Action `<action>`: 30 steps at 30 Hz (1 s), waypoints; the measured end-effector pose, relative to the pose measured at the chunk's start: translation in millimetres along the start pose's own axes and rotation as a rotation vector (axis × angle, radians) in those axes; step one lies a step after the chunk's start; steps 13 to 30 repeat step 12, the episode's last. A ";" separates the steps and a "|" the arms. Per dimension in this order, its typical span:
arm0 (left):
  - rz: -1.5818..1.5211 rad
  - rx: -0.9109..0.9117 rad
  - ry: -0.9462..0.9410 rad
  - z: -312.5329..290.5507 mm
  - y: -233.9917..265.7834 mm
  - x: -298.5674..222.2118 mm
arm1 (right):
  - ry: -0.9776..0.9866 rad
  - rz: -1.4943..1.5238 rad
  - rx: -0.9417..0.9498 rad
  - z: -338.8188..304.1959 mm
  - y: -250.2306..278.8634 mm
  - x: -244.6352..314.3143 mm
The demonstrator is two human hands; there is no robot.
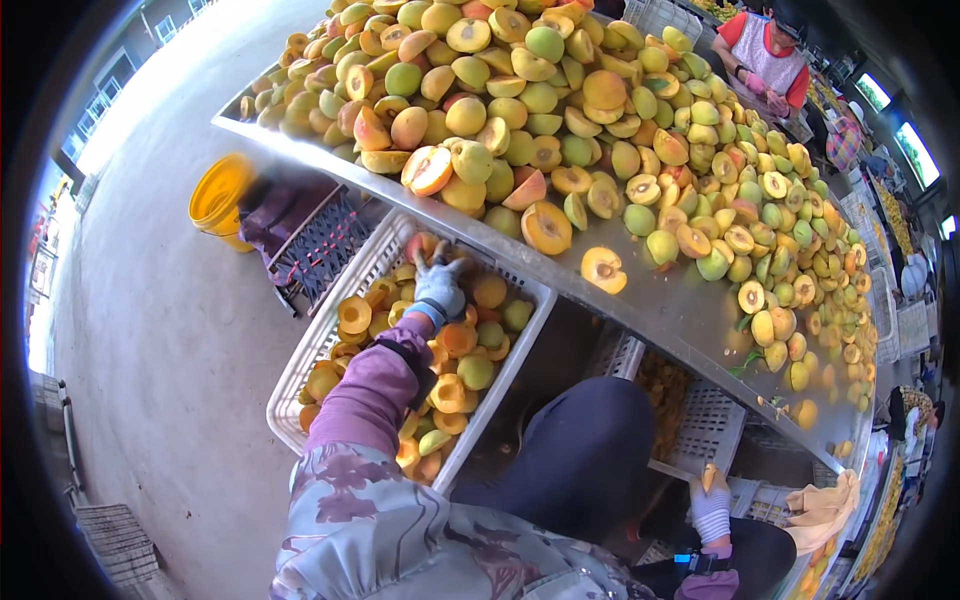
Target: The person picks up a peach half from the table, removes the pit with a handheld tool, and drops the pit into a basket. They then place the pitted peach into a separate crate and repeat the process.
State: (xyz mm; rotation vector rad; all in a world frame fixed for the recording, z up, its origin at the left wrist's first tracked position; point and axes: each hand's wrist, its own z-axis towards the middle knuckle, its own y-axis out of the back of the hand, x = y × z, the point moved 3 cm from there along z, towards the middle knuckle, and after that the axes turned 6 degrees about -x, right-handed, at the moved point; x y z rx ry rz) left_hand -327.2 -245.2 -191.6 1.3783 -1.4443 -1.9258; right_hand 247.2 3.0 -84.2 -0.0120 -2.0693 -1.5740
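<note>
My left hand [438, 287], in a grey-blue glove, reaches into the far end of a white plastic crate [516, 372]. Its fingers are spread over the fruit, by a reddish peach [421, 245]. Halved, pitted peaches [448, 392] and some greenish ones fill this crate. Low at the right, my right hand [710, 512] wears a striped pale glove. Its fingers are closed around a small orange-tan piece [709, 478], which is too small to identify. Above both hands, a metal table [640, 300] carries a large heap of cut peaches [560, 110].
A second white crate [708, 430] with orange pieces stands under the table edge, beside my knee. A yellow bucket [222, 200] and a strapped seat [322, 240] are at the left. A beige cloth [828, 505] hangs at the table's corner. A co-worker [765, 60] works across the table.
</note>
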 end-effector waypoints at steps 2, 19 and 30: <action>-0.054 -0.014 -0.242 -41.6 -28.6 -37.4 | 0.067 -0.015 0.060 -4.0 -1.4 30.1; 0.208 0.133 -0.163 -136.3 10.9 -48.4 | 0.262 0.003 0.145 15.7 12.9 100.5; 0.208 0.133 -0.163 -136.3 10.9 -48.4 | 0.262 0.003 0.145 15.7 12.9 100.5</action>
